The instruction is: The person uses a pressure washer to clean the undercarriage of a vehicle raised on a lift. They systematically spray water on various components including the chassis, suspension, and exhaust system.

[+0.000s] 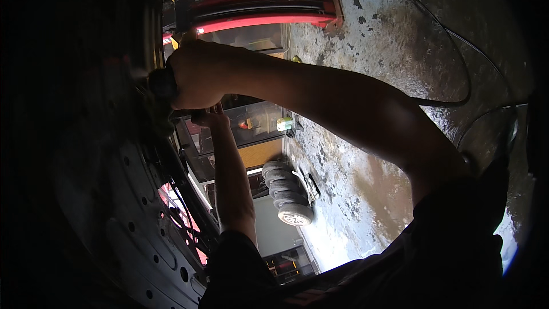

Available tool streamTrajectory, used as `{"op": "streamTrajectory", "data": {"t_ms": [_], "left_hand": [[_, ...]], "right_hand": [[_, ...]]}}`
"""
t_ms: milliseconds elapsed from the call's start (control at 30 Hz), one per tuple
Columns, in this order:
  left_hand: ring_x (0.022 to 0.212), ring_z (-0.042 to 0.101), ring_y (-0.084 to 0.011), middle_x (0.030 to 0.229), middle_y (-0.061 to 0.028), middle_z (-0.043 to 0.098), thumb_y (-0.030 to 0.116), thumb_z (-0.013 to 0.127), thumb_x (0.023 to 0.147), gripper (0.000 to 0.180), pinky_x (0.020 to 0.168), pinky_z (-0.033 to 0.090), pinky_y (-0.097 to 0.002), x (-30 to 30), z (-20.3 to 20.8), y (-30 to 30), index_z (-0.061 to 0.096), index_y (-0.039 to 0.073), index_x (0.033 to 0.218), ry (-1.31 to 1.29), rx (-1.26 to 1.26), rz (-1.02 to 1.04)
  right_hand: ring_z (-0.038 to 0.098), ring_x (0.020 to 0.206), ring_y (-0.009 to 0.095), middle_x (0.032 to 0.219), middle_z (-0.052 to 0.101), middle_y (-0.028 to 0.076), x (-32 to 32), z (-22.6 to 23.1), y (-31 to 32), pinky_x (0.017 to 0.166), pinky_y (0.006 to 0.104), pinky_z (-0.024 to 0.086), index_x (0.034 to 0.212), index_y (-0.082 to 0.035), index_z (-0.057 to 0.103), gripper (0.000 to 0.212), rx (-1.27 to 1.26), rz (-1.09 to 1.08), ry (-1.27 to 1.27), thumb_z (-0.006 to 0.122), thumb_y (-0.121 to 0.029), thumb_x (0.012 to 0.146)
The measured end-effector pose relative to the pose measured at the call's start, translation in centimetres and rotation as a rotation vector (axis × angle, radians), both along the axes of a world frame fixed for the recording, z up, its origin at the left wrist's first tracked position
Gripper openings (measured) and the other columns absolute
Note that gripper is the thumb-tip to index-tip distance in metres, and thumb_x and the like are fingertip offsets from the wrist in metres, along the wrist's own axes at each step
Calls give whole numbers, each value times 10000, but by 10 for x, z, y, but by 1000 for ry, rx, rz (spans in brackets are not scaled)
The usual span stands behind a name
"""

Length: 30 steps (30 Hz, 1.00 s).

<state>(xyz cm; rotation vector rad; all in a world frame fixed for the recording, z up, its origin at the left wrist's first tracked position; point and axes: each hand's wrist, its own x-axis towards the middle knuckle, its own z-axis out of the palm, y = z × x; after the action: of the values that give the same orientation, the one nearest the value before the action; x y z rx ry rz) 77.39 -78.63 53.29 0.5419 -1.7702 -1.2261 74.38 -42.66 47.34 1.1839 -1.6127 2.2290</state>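
My right hand (197,77) is raised beside the dark metal underside of a vehicle (131,194). Its fingers are closed round a dark, rounded, tool-like thing (162,84), whose kind I cannot make out in the shadow. Just below it, my left hand (214,117) has its fingers curled at a small dark piece, largely hidden by shadow and the right hand. Whether both hands are on the same thing, I cannot tell. The spot on the vehicle where the dark thing meets it is too dim to read.
A red lift arm (263,20) crosses above my hands. A black hose or cable (466,74) loops over the worn, stained floor (366,194). Several stacked tyres (280,186) stand by the wall, near a small pale green container (284,123).
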Motion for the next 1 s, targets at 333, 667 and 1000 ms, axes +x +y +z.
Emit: {"op": "streamTrajectory", "data": {"t_ms": [333, 667, 1000], "left_hand": [[1364, 386, -223, 1443, -61, 435, 498, 353, 910, 651, 1110, 359, -470, -8, -13, 22, 421, 131, 1444, 133, -28, 63], [1312, 421, -229, 1417, -100, 455, 530, 302, 924, 644, 1087, 381, -476, -6, -18, 25, 464, 109, 1384, 143, -85, -9], [1321, 456, -279, 1392, -106, 496, 559, 314, 917, 679, 1079, 389, -498, 0, -18, 11, 475, 74, 1364, 189, -119, 100]], "right_hand": [[693, 990, 325, 1014, 716, 196, 9, 9, -47, 868, 415, 552, 1045, -6, 716, 404, 58, -69, -16, 678, -339, 820], [678, 1070, 300, 1122, 707, 152, -30, 63, -106, 892, 429, 544, 1117, -65, 710, 372, 35, -94, -103, 670, -260, 803], [668, 1096, 316, 1181, 686, 156, -107, 94, -128, 895, 441, 552, 1141, -59, 709, 361, 67, -189, -181, 632, -271, 859]]}}
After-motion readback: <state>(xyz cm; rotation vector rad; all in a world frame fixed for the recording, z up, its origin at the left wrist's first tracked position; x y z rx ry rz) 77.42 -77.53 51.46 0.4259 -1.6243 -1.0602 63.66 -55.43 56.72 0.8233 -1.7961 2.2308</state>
